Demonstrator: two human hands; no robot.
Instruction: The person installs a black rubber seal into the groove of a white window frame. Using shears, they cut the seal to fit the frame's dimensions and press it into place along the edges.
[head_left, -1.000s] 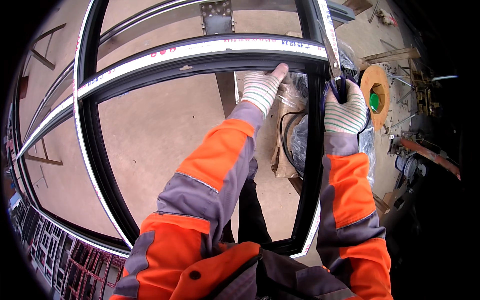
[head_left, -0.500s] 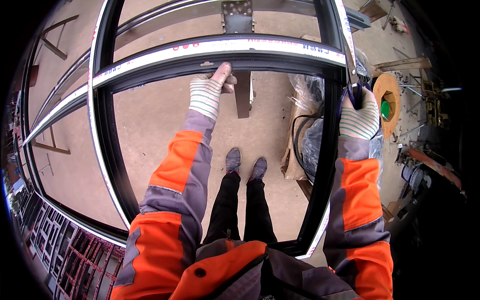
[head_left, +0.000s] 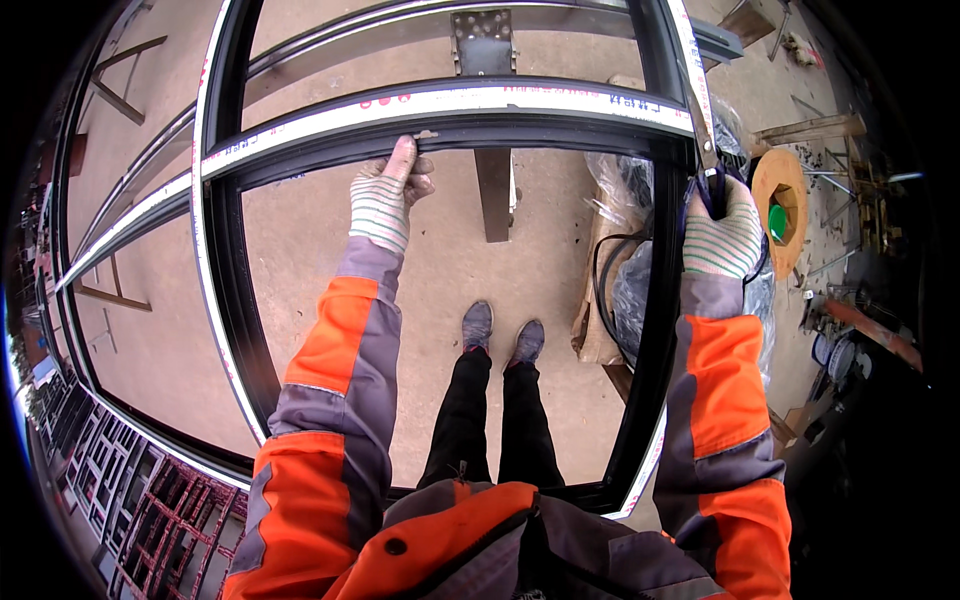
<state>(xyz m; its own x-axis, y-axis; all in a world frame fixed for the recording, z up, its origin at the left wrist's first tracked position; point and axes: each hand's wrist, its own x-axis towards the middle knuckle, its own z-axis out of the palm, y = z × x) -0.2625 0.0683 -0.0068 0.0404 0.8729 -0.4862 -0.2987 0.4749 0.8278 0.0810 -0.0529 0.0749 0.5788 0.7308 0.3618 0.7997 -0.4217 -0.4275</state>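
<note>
In front of me lies a large black window frame (head_left: 240, 290) with white protective film along its bars. My left hand (head_left: 385, 200), in a striped knit glove with bare fingertips, is at the inner edge of the crossbar (head_left: 560, 132). Its thumb presses that edge just left of a small pale slot (head_left: 427, 134); the other fingers are curled, and whatever they pinch is hidden. At the frame's right bar, my gloved right hand (head_left: 724, 232) is closed around the dark handles of a pair of scissors (head_left: 704, 130), blades pointing away from me.
Plastic-wrapped bundles (head_left: 632, 290) and brown cardboard (head_left: 597, 325) lie beneath the right bar. A wooden spool (head_left: 778, 190) stands farther right. A metal beam (head_left: 493, 195) runs under the crossbar. Stacked frames (head_left: 110, 450) fill the lower left. My shoes (head_left: 477, 325) are on the floor inside the frame opening.
My left hand has slid left along the crossbar's edge, from right of the pale slot to left of it. My right hand keeps the scissors at the right bar. The view has shifted slightly.
</note>
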